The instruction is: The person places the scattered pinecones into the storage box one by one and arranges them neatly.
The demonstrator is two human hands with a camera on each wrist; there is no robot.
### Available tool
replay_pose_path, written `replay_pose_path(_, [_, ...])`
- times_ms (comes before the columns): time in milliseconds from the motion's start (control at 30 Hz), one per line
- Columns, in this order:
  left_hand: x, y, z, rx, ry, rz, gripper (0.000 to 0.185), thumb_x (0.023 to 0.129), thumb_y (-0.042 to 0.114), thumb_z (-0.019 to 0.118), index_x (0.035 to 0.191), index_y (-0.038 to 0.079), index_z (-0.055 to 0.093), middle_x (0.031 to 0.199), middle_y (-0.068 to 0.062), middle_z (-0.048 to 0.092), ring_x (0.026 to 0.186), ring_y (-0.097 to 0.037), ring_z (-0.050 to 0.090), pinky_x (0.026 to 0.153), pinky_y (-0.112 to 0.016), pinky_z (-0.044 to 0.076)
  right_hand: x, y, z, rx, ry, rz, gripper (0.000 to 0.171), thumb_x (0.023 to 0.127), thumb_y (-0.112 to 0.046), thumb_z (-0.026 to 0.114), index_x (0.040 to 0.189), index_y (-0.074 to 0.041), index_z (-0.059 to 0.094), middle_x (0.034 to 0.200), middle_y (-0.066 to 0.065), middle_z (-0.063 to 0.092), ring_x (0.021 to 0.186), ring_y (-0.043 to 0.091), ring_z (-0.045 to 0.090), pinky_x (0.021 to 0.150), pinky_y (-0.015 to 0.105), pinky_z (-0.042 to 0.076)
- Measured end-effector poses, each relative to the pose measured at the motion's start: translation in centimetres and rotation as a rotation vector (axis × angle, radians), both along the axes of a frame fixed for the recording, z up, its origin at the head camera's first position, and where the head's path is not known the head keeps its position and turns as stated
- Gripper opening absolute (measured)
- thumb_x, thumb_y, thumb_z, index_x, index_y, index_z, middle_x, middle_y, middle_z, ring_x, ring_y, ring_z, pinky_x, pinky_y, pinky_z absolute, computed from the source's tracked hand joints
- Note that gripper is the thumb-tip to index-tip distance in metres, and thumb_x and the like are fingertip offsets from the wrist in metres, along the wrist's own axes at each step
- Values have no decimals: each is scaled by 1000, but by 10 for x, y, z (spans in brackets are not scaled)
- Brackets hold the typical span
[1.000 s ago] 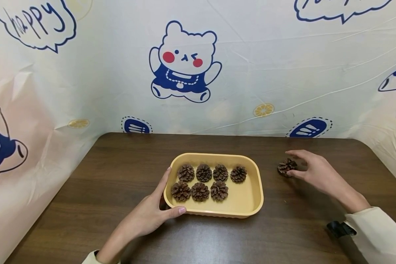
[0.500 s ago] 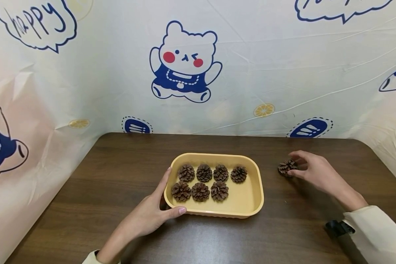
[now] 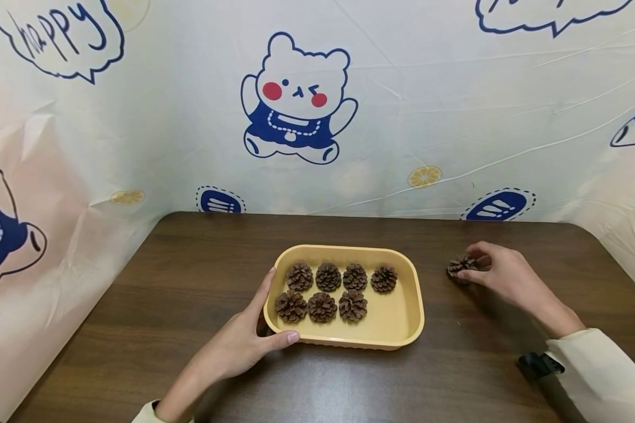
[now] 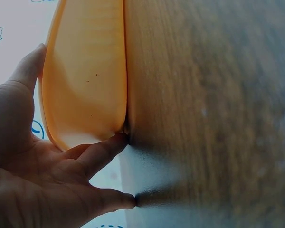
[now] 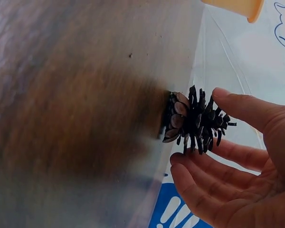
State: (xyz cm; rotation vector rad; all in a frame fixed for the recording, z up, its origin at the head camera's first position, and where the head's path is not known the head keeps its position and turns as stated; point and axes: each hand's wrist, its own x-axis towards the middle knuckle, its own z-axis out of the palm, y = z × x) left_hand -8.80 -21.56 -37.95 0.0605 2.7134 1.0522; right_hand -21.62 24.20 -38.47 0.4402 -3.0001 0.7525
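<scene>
My left hand (image 3: 236, 342) holds the left end of a yellow rectangular tray (image 3: 394, 311), thumb at its front rim and fingers along the left side. In the left wrist view its fingers wrap the end of the smooth tray wall (image 4: 88, 71). Inside the tray stand several brown pine cones (image 3: 321, 307), in a back row and a front row. Right of the tray, my right hand (image 3: 508, 276) pinches a single pine cone (image 3: 459, 267) between thumb and fingers. The right wrist view shows that pine cone (image 5: 194, 121) at the tabletop, its scales spread.
The dark wooden table (image 3: 153, 305) ends at the back against a pale curtain (image 3: 402, 117) printed with a bear and lemon slices. A black strap (image 3: 540, 365) hangs by the right sleeve (image 3: 595, 364). Bare floor shows at the tray's front right.
The right hand's fingers have drawn in on the pine cone, from spread around it to pinching it. The left hand and tray stay where they were.
</scene>
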Motion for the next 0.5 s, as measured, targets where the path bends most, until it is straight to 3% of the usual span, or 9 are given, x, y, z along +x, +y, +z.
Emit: replay_pose_path(500, [0,0,1,-4,1,-3,116,87,59,79,167,47,-5,160,-31,43,133,-56,55,109,-72,41,1,-1,0,-21,14,-9,46,89,-25,85,118,7,68,104,26,75,95,41,73,82,57,58])
